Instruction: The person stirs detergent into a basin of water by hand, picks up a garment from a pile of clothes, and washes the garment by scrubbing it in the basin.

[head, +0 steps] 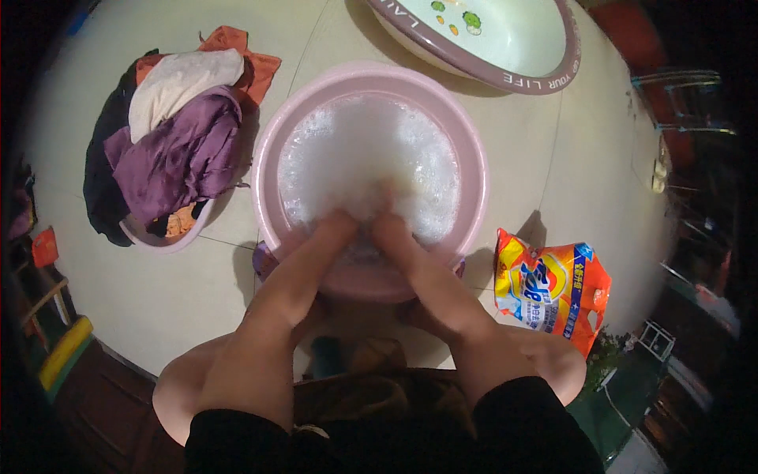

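A pink plastic basin (474, 172) of foamy water (438, 172) stands on the floor between my knees. Both my forearms reach over its near rim. My left hand (340, 220) is at the near part of the suds, left of centre. Close beside it, my right hand (388, 219) also reaches into the basin. A hazy blur over the middle of the view and the foam hide the fingers of both hands. Whether either one grips anything under the water cannot be made out.
On the left, purple, white, black and rust-red garments (183, 148) heap over a smaller pink basin (166, 246). A larger basin with a mauve rim (468, 74) stands at the far right. An orange Tide detergent bag (548, 284) stands by my right knee on the tiled floor (533, 166).
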Available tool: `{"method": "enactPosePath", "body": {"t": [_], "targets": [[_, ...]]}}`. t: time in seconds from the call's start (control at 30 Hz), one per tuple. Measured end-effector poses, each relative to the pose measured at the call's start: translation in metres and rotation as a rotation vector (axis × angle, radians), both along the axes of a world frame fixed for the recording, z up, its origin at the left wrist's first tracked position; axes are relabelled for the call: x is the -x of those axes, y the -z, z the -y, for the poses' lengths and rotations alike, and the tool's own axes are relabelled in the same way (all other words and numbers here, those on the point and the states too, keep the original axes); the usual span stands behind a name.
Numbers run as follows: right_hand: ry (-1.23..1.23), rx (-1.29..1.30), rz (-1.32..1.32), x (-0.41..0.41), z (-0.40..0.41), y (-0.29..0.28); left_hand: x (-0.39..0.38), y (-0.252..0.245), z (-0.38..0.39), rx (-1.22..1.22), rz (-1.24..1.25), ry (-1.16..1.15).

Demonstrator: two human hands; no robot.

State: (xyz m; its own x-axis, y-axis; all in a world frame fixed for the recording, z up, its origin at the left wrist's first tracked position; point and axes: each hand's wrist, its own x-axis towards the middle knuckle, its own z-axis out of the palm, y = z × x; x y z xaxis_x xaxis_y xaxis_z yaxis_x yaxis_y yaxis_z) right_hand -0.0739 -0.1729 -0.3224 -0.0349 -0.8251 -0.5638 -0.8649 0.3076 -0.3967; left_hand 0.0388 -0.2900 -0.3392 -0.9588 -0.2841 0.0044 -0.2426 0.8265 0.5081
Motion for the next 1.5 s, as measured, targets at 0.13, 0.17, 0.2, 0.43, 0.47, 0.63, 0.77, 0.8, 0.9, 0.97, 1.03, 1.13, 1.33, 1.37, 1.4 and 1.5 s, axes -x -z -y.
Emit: {"method": "enactPosePath", "body": {"t": [0.13,0.17,0.2,0.43,0.47,0.63,0.77,0.8,0.9,0.97,1.03,1.13,1.33,1.37,1.4,1.5], "targets": [[-0.197,-0.067,0.014,0.038,-0.035,0.064,0.052,-0.02,0.001,-0.281,0.098,-0.017],[-0.229,-0.219,0.095,0.016,-0.004,0.042,0.024,-0.022,0.012,-0.356,0.175,-0.049],[-0.217,-0.355,0.135,0.031,0.007,0.023,0.031,-0.026,0.012,-0.43,0.183,-0.03],[0.557,-0.264,0.365,0.163,0.112,-0.101,0.068,-0.085,0.028,-0.364,-0.396,-0.195],[0.481,-0.286,0.125,0.171,0.123,-0.11,0.064,-0.081,0.052,-0.742,0.067,-0.198],[0.503,0.172,0.064,0.138,0.11,-0.076,0.063,-0.114,0.052,-0.763,0.227,-0.219],[0.654,-0.139,0.579,0.112,0.091,-0.102,0.054,-0.164,0.065,-0.568,0.128,0.146],[0.508,-0.034,0.525,0.111,0.083,-0.107,0.053,-0.168,0.07,-0.489,0.298,0.179],[0.11,0.241,0.057,0.065,0.049,-0.155,0.02,-0.149,0.06,-0.443,0.458,-0.031],[-0.068,0.335,-0.15,0.04,0.008,-0.161,0.008,-0.163,0.028,-0.243,0.258,-0.074],[0.042,0.278,-0.47,0.003,-0.005,-0.182,-0.009,-0.174,0.016,-0.028,0.072,-0.144],[-0.065,-0.09,-0.429,-0.005,0.006,-0.192,-0.017,-0.16,0.009,0.133,0.359,0.152],[-0.095,0.013,-0.495,-0.009,0.0,-0.107,-0.006,-0.079,-0.013,0.19,0.56,0.035],[-0.099,-0.029,-0.429,-0.009,0.001,-0.09,-0.006,-0.075,-0.009,0.063,0.645,0.097],[-0.086,-0.07,-0.368,-0.005,-0.003,-0.066,0.0,-0.069,-0.008,-0.068,0.72,0.168],[-0.108,-0.166,-0.244,-0.006,-0.009,-0.017,0.0,-0.06,-0.006,-0.182,0.836,0.122]]}}
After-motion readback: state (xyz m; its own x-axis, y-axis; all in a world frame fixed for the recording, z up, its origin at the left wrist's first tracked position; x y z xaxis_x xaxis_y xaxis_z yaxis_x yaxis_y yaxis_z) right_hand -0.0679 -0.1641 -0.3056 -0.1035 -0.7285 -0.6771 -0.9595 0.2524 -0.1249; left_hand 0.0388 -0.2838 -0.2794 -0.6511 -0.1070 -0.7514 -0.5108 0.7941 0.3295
